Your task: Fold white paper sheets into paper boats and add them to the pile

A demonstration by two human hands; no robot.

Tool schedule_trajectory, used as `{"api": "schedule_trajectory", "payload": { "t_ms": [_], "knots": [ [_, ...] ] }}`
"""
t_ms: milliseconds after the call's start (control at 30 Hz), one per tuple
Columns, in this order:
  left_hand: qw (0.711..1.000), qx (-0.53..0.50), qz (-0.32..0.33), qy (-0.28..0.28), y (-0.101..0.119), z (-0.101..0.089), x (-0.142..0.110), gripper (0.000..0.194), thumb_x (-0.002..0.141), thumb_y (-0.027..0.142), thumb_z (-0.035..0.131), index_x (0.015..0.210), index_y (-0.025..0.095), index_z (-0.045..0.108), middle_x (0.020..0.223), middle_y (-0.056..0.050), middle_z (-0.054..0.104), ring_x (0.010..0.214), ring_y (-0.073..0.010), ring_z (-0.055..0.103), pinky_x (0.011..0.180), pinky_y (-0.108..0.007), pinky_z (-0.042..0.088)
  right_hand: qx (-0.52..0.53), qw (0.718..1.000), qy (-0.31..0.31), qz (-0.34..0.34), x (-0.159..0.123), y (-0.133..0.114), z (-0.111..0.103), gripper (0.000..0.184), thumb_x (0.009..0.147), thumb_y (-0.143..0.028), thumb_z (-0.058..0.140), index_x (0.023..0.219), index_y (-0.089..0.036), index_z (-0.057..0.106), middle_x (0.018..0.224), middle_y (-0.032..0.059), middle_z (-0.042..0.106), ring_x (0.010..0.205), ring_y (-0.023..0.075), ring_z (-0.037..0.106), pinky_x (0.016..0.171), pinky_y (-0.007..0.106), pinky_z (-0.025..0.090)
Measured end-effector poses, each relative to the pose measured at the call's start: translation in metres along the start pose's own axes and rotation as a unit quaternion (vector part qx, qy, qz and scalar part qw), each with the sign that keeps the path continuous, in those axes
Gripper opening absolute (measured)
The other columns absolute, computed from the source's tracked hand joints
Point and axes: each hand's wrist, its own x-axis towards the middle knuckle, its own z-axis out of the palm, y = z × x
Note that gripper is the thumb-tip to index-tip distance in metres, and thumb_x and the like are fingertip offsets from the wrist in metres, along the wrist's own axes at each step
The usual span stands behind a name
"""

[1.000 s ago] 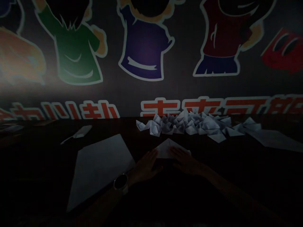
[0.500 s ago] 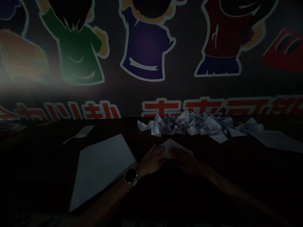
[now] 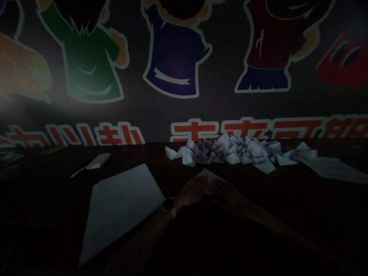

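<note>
A folded piece of white paper (image 3: 207,175) with a pointed top lies on the dark table in front of me. My left hand (image 3: 193,191), with a round watch on its wrist, rests flat on the paper's left part. On its right part lies my right hand (image 3: 230,195), fingers stretched out. Both hands cover much of the lower paper, and a crease or seam runs down between them. To the left, close to my left forearm, is a stack of white paper sheets (image 3: 123,209).
Several folded paper boats (image 3: 227,150) are heaped at the back, near the painted wall (image 3: 221,69). Flat white paper (image 3: 335,168) lies at the right. A white device with a short cord (image 3: 98,161) sits at the back left. The scene is dim.
My left hand has shifted slightly right and further over the folded paper. My right hand stays on the paper's right part. The view has moved slightly.
</note>
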Motion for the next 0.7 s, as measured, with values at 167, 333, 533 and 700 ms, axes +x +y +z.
{"api": "schedule_trajectory", "payload": {
  "t_ms": [167,333,533,700],
  "knots": [
    [1.0,0.007,-0.009,-0.003,0.001,-0.001,0.002,0.044,0.094,0.03,0.022,0.135,0.017,0.03,0.142,-0.006,0.034,0.132,-0.0159,0.025,0.109,-0.033,0.021,-0.005,1.0,-0.004,0.006,0.001,-0.012,-0.001,0.062,0.085,-0.058,0.034,0.14,-0.031,0.02,0.148,0.0048,0.015,0.135,0.0294,0.009,0.106,0.053,0.015],
    [1.0,0.007,-0.013,-0.018,0.0,-0.001,0.002,0.046,0.093,0.03,0.025,0.136,0.015,0.029,0.143,-0.008,0.032,0.132,-0.018,0.025,0.108,-0.035,0.022,-0.016,0.999,0.037,0.02,-0.02,0.001,0.005,0.068,0.086,-0.056,0.033,0.141,-0.019,0.019,0.146,0.0095,0.023,0.134,0.0239,0.018,0.108,0.043,0.021],
    [0.999,-0.027,-0.023,-0.024,-0.002,-0.001,0.002,0.045,0.092,0.03,0.029,0.135,0.016,0.031,0.142,-0.009,0.032,0.132,-0.0191,0.025,0.109,-0.037,0.02,-0.088,0.989,0.099,0.064,-0.046,0.017,0.004,0.07,0.085,-0.058,0.033,0.136,-0.01,0.034,0.139,0.0161,0.035,0.13,0.0271,0.029,0.106,0.045,0.023],
    [0.994,-0.101,-0.045,-0.009,-0.005,-0.003,0.004,0.041,0.089,0.026,0.039,0.129,0.018,0.041,0.138,-0.007,0.04,0.13,-0.0181,0.031,0.108,-0.037,0.024,-0.143,0.98,0.099,0.098,-0.026,0.009,-0.018,0.056,0.084,-0.056,0.037,0.109,-0.012,0.062,0.122,0.0167,0.056,0.117,0.0326,0.045,0.099,0.048,0.03]
  ]
}}
